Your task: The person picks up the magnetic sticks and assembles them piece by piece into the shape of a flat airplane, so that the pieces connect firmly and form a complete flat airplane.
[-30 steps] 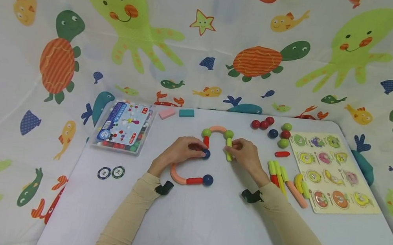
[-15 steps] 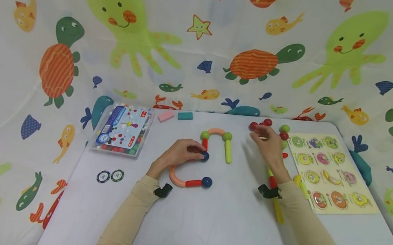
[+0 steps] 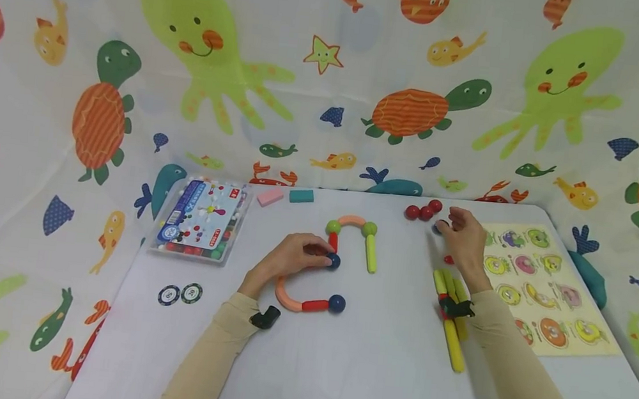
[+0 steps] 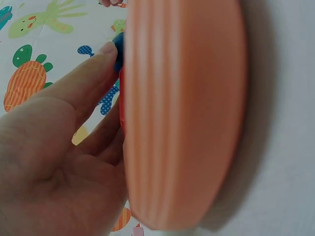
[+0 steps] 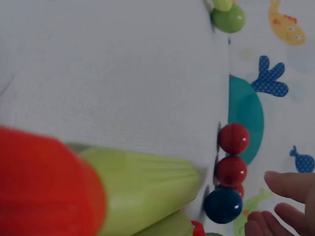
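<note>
My left hand [image 3: 294, 253] pinches a dark blue ball [image 3: 333, 261] between thumb and fingers. That ball stands at the lower end of a red stick [image 3: 333, 242], part of a toy chain with green balls [image 3: 370, 229], an orange curved stick [image 3: 351, 220] and a green stick [image 3: 371, 254]. Below, another orange curved stick [image 3: 288, 296] joins a red stick [image 3: 316, 305] and a blue ball [image 3: 336, 303]. Around a loose blue ball [image 5: 223, 205], my right hand [image 3: 462, 236] reaches with thumb and fingers apart, a gap showing in the right wrist view.
Red balls [image 3: 426, 213] lie left of the right hand, and loose sticks [image 3: 453, 347] lie under its wrist. A fruit puzzle board [image 3: 553, 293] is at right. A clear box of parts [image 3: 199, 217], two chips [image 3: 168, 295] and two blocks [image 3: 301, 196] sit to the left and back.
My right hand has let go of the green stick and moved right to the loose balls, leaving the stick on the chain. My left hand keeps its hold on the blue ball.
</note>
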A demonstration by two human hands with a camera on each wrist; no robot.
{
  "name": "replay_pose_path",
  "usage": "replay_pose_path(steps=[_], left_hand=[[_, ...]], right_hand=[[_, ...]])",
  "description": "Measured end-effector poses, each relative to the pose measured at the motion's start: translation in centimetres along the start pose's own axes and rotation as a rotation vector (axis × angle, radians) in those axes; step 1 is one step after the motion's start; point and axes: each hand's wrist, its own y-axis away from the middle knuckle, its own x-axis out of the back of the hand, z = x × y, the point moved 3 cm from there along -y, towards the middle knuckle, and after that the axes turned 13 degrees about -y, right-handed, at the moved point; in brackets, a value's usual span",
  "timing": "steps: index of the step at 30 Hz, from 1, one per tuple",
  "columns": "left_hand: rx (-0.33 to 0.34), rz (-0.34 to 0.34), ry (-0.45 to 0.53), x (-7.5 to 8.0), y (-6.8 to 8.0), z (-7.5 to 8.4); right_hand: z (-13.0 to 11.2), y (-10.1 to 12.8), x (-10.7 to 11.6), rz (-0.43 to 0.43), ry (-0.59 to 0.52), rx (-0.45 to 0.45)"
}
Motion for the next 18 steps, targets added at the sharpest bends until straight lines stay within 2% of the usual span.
replay_pose_path(steps=[6, 18], left_hand=[[-0.004, 0.001, 0.005, -0.1, 0.1, 0.0], [0.016, -0.006, 0.011, 0.0, 0.2, 0.2]], right_hand=[[0.7, -0.5, -0.4, -0.089, 0.083, -0.01], [0.4, -0.9, -1.2, -0.208, 0.227, 0.006]])
